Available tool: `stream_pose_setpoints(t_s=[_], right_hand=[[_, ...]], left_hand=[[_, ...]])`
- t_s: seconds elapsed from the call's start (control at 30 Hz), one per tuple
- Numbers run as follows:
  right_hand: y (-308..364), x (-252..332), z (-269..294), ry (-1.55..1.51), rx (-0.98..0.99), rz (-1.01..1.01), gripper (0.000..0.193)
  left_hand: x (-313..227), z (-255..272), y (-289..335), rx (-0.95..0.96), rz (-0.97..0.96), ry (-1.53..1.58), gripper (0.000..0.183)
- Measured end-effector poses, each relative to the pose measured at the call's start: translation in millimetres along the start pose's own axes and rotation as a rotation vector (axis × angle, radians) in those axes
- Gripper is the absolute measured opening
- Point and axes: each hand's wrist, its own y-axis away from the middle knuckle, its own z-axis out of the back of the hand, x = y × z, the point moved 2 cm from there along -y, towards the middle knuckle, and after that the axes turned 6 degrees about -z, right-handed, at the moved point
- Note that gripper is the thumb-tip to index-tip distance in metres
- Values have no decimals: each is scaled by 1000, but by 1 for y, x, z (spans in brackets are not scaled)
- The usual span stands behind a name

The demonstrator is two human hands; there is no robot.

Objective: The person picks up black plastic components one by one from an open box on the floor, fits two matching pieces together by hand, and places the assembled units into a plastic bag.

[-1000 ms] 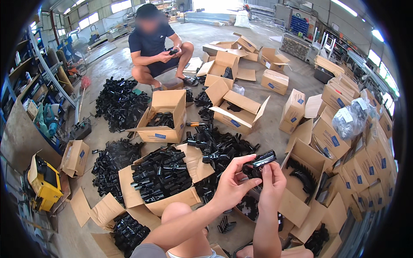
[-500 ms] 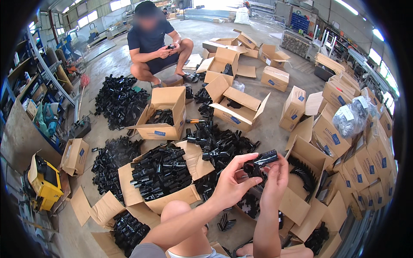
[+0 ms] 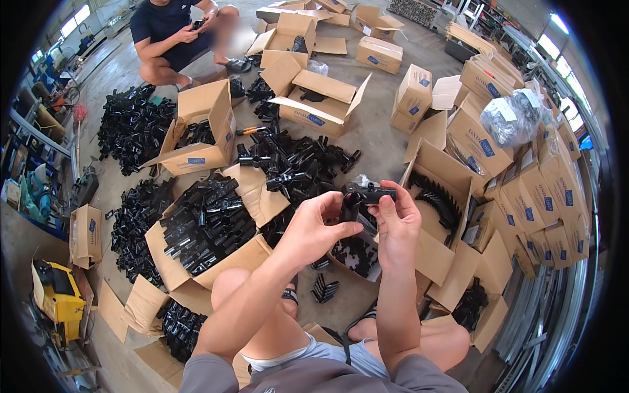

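In front of my knees I hold a glossy black pipe fitting (image 3: 352,207), a short tube with a side branch. My left hand (image 3: 313,229) grips its left part between thumb and fingers. The thumb and fingertips of my right hand (image 3: 400,223) pinch its right end. Beyond my hands lies a loose heap of similar black fittings (image 3: 311,157). An open carton (image 3: 239,265) packed with rows of black fittings is left of my left hand. Right of my right hand, another open carton (image 3: 432,255) holds curved rows of black pieces.
A co-worker (image 3: 171,39) squats at the far left, a small dark part in hand. More fitting piles (image 3: 134,128) lie on the left. Stacked closed cartons (image 3: 524,203) stand on the right beside metal profiles (image 3: 531,327). A yellow machine (image 3: 59,298) is at the left.
My view has tipped downward and turned right. The fitting has been turned between my hands, with its left part now pointing down. Both hands keep hold of it.
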Motion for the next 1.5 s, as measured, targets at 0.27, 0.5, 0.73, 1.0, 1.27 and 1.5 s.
stream_pose_setpoints(t_s=[0.27, 0.5, 0.73, 1.0, 1.27, 1.5], right_hand=[[-3, -6, 4, -141, -55, -90, 39], [-8, 0, 15, 103, 19, -9, 45], [-3, 6, 13, 63, -36, -100, 46], [5, -6, 6, -43, -96, -80, 37], [4, -14, 12, -131, -90, -124, 21], [2, -28, 14, -192, -41, -174, 20]], left_hand=[[3, 0, -2, 14, -10, -5, 39], [-4, 0, -2, 5, 65, 225, 40], [-2, -3, -4, 51, 59, 214, 46], [4, -8, -1, -18, 97, 245, 44], [4, -11, 3, -27, 72, 209, 43], [7, -3, 1, -52, 183, 246, 45]])
